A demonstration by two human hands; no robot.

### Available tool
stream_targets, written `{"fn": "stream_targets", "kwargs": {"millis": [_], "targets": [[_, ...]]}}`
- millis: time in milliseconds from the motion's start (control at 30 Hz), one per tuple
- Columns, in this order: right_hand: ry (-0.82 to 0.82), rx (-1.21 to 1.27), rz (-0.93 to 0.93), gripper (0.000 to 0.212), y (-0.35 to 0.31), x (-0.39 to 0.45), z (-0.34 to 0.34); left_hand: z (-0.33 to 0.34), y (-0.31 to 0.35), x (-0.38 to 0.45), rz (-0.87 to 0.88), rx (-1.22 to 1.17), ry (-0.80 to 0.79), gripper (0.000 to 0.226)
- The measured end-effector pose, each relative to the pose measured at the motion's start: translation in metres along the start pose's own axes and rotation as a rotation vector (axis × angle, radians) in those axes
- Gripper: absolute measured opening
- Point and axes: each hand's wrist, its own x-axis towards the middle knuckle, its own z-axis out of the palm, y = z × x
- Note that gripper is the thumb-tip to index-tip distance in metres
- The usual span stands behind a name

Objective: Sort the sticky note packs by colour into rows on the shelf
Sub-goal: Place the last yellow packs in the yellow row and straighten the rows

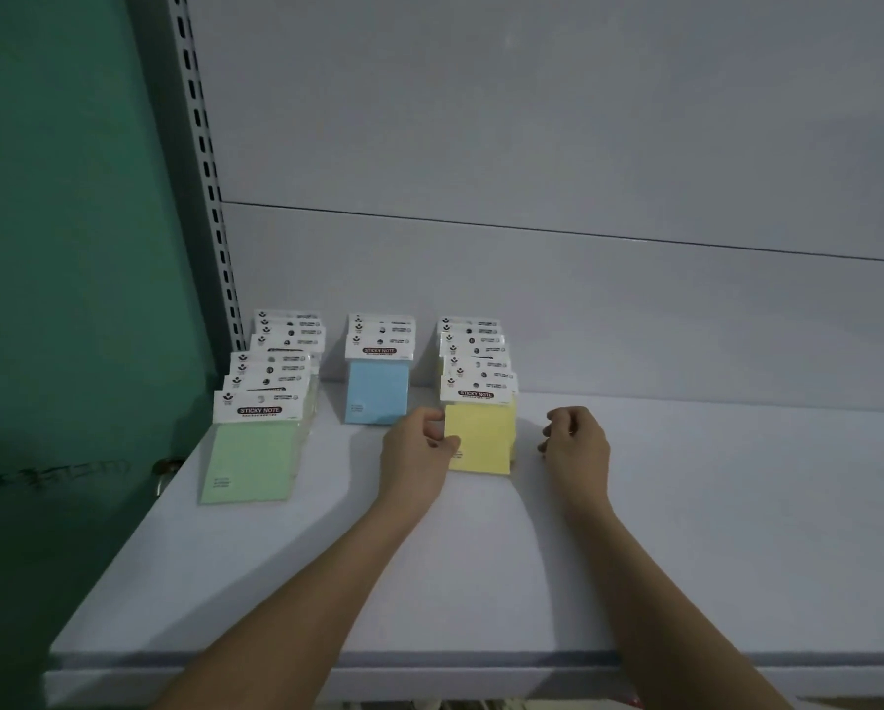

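Observation:
Three rows of sticky note packs lie on the white shelf (481, 581). At the left runs the green row (253, 463), in the middle the blue row (377, 394), at the right the yellow row (481, 443). Each row overlaps toward the back wall, white header cards showing. My left hand (417, 448) touches the left edge of the front yellow pack with curled fingers. Just right of that pack, my right hand (576, 445) hovers with its fingers curled and nothing in it.
A slotted metal upright (207, 171) stands at the shelf's back left, beside a green wall (60, 248). The white back panel (583, 146) rises behind the rows. The shelf's front edge (429, 658) runs across the bottom.

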Motion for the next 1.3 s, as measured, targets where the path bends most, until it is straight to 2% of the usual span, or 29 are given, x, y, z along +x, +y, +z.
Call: {"fn": "stream_targets", "kwargs": {"millis": [100,233,300,367,433,500,533,600,667,733,800,900,967,1067,1300], "targets": [[0.008,0.034,0.012,0.022,0.005,0.006,0.000,0.006,-0.002,0.000,0.022,0.035,0.019,0.024],[0.030,0.083,-0.015,0.020,0.004,0.005,-0.003,0.003,-0.001,-0.005,0.015,-0.010,0.056,0.036],[0.092,0.089,-0.101,0.019,-0.005,-0.001,-0.005,-0.008,0.004,-0.011,0.041,-0.043,0.095,0.033],[0.080,0.107,-0.222,0.018,-0.019,-0.015,0.001,-0.031,0.004,-0.015,0.104,-0.027,0.141,0.029],[-0.079,0.105,-0.330,0.014,-0.037,-0.035,0.017,-0.068,0.003,-0.014,0.165,0.013,0.197,0.029],[-0.355,0.013,-0.390,0.008,-0.056,-0.054,0.044,-0.113,0.001,-0.007,0.184,0.094,0.290,0.034],[-0.493,-0.042,-0.387,0.012,-0.064,-0.064,0.057,-0.136,-0.003,-0.003,0.155,0.124,0.332,0.040],[-0.720,-0.142,-0.305,0.038,-0.078,-0.083,0.083,-0.177,-0.014,0.001,0.034,0.103,0.332,0.059],[-0.881,-0.153,-0.194,0.060,-0.087,-0.099,0.108,-0.207,-0.026,0.001,-0.143,0.008,0.140,0.085],[-0.986,-0.144,-0.170,0.062,-0.094,-0.111,0.132,-0.226,-0.038,0.001,-0.238,-0.021,-0.131,0.106],[-0.978,-0.209,-0.226,0.069,-0.099,-0.115,0.154,-0.234,-0.043,0.005,-0.246,-0.031,-0.327,0.114],[-0.899,-0.291,-0.233,0.067,-0.105,-0.112,0.177,-0.234,-0.053,0.021,-0.212,-0.040,-0.412,0.111],[-0.835,-0.301,-0.195,0.065,-0.102,-0.103,0.190,-0.228,-0.060,0.035,-0.129,-0.020,-0.398,0.095],[-0.681,-0.248,-0.182,0.075,-0.098,-0.093,0.213,-0.216,-0.067,0.054,-0.077,-0.009,-0.331,0.067],[-0.669,-0.023,-0.221,0.070,-0.097,-0.091,0.232,-0.198,-0.062,0.083,-0.063,-0.304,-0.222,0.063]]}}
